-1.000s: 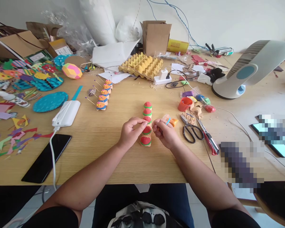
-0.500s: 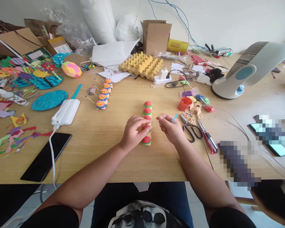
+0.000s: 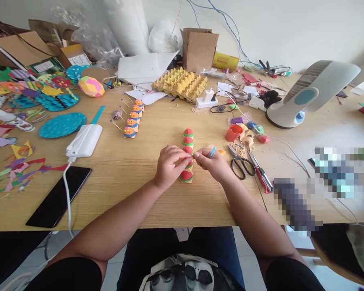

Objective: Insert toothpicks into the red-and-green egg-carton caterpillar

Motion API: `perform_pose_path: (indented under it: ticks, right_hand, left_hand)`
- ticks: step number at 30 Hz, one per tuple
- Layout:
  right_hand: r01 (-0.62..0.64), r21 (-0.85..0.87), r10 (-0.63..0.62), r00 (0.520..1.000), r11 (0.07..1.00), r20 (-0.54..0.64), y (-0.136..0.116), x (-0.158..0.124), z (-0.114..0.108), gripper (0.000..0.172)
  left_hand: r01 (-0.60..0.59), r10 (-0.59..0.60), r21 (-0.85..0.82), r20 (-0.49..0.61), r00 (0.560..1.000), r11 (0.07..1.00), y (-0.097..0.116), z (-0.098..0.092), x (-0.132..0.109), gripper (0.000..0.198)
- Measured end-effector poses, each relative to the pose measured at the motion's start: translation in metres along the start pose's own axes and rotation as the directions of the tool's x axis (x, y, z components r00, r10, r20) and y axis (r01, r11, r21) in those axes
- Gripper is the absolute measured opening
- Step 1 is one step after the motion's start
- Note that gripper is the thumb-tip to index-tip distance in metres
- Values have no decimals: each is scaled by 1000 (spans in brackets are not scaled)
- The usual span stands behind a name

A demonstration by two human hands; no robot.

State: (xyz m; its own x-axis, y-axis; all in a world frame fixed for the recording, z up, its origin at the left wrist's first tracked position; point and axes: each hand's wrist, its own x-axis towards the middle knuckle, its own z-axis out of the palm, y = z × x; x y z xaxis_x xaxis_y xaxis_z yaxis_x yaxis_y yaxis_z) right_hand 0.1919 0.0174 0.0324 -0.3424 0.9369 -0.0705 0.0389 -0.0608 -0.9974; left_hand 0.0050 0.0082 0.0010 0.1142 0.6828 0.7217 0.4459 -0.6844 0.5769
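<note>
A red and green caterpillar (image 3: 187,141) made of egg-carton cups lies on the wooden table (image 3: 139,194) in front of me. My left hand (image 3: 169,166) is curled over its near segments, fingers pinched at its side. My right hand (image 3: 211,163) meets it from the right, fingers pinched, holding a thin blue tool (image 3: 212,151) whose end pokes out above the knuckles. Both pinches touch at the caterpillar's middle. An orange clay piece (image 3: 221,152) peeks out behind my right hand.
Scissors (image 3: 241,165) and a red utility knife (image 3: 262,176) lie to the right. An orange and blue caterpillar (image 3: 132,120), a white power bank (image 3: 85,140), a black phone (image 3: 59,196), a yellow egg tray (image 3: 180,83) and a white fan (image 3: 312,93) surround the work spot.
My right hand, which had lifted away to the right, has come back left to meet my left hand at the caterpillar. The view has shifted slightly.
</note>
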Motion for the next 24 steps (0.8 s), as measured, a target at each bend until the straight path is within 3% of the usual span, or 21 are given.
perform_pose_path:
  ticks: [3,7,9,13,19,24]
  right_hand:
    - [0,35,4,994,999,-113,-12,-2,-12,47]
    - [94,84,-62,947,992,-316,-30,-15,-44,39]
    - [106,38,-85,927,994,-366,-34,-28,-63,36]
    - [-37,-216,-73,875,976,-479,-20,-57,-94,34]
    - [-200,-566,-25,931,800,-364,23,-78,-115,28]
    - [-229,-751,-15,953,619,-303,29,-75,-114,19]
  left_hand:
    - [34,-34,3,-26,999,999,1,0,0,8]
    - [49,-48,2,-77,996,999,-1,0,-1,8]
    - [51,-51,-2,-86,995,999,-1,0,-1,7]
    - [45,-45,-5,-99,994,999,-1,0,-2,6]
    - [38,-39,-9,-90,995,999,0,2,-3,6]
    - [27,-26,0,-83,996,1000,0,2,-3,6]
